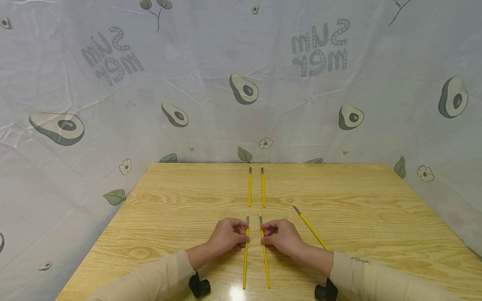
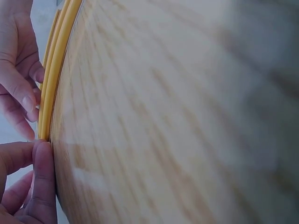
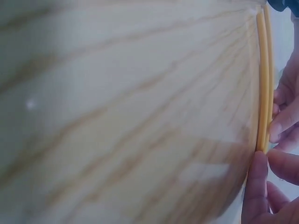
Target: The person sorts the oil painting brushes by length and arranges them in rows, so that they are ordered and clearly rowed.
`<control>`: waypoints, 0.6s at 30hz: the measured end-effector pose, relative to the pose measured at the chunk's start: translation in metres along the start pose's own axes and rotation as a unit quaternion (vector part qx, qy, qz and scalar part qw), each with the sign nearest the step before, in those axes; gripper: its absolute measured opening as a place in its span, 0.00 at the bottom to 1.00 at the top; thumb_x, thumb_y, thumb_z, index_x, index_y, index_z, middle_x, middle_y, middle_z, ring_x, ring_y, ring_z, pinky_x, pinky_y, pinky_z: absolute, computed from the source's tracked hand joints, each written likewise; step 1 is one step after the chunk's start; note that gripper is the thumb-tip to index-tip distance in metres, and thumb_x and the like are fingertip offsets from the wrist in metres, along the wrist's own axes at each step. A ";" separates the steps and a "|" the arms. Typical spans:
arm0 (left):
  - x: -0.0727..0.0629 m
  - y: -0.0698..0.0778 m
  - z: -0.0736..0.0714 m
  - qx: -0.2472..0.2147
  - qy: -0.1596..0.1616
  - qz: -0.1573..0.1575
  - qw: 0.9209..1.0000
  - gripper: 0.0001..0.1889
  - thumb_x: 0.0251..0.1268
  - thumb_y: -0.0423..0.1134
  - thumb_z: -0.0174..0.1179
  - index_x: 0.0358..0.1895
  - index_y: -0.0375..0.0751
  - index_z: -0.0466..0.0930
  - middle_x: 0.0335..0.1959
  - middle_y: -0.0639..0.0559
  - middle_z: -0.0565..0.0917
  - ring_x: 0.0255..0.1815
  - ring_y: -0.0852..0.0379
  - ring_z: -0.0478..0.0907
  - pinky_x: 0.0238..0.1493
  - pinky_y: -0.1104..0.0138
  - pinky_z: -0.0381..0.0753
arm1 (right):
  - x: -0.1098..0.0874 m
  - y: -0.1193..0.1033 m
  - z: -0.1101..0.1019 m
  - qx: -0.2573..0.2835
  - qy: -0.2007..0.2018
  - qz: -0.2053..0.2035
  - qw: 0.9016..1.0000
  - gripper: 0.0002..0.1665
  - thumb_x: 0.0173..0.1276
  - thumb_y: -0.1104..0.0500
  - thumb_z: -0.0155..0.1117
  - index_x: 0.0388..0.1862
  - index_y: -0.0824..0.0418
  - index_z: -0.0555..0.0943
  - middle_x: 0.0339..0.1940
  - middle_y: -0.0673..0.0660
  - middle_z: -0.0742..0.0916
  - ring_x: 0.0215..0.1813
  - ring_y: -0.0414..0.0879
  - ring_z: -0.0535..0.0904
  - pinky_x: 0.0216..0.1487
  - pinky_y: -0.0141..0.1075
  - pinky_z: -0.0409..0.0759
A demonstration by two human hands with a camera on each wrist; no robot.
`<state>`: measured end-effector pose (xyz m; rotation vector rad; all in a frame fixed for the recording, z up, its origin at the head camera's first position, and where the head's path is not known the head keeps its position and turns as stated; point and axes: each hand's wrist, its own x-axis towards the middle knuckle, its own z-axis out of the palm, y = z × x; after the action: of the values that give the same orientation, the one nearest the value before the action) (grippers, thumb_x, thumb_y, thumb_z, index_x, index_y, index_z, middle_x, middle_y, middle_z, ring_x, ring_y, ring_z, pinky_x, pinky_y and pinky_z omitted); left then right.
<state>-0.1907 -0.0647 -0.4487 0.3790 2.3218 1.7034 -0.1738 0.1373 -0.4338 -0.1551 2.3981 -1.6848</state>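
Observation:
My left hand pinches a slim yellow paintbrush near its grey ferrule, thumb and fingers on either side. Mirroring it, my right hand pinches a second yellow paintbrush just below the ferrule. Both brushes lie almost side by side, pale tips pointing away and a narrow gap between them. In the left wrist view, yellow handles run up past the fingertips of the left hand. The right wrist view has the right hand at a yellow handle close over the wood.
Beyond the hands, two more paintbrushes, a left one and a right one, lie parallel near the far edge. Another brush slants to the right, its lower end hidden by my right forearm. A printed cloth hangs behind the wooden table.

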 end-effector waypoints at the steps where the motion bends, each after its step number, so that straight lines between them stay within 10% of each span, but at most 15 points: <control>1: 0.000 0.000 0.000 0.000 0.000 0.001 1.000 0.16 0.54 0.24 0.69 0.47 0.27 0.81 0.25 0.47 0.80 0.19 0.55 0.82 0.20 0.64 0.83 | 0.000 -0.001 0.000 0.002 0.000 0.000 1.000 0.20 0.54 0.75 0.71 0.48 0.75 0.81 0.31 0.58 0.81 0.29 0.45 0.81 0.29 0.40 0.84; 18: 0.001 -0.002 0.000 0.003 -0.002 0.002 1.000 0.15 0.54 0.23 0.68 0.47 0.27 0.81 0.25 0.47 0.80 0.19 0.56 0.81 0.20 0.64 0.83 | -0.001 0.002 -0.037 -0.031 0.025 0.009 0.999 0.19 0.58 0.69 0.72 0.49 0.71 0.82 0.36 0.57 0.83 0.36 0.47 0.81 0.34 0.40 0.84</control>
<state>-0.1916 -0.0649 -0.4510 0.3868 2.3258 1.6957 -0.1815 0.1723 -0.4233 -0.1026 2.4806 -1.6269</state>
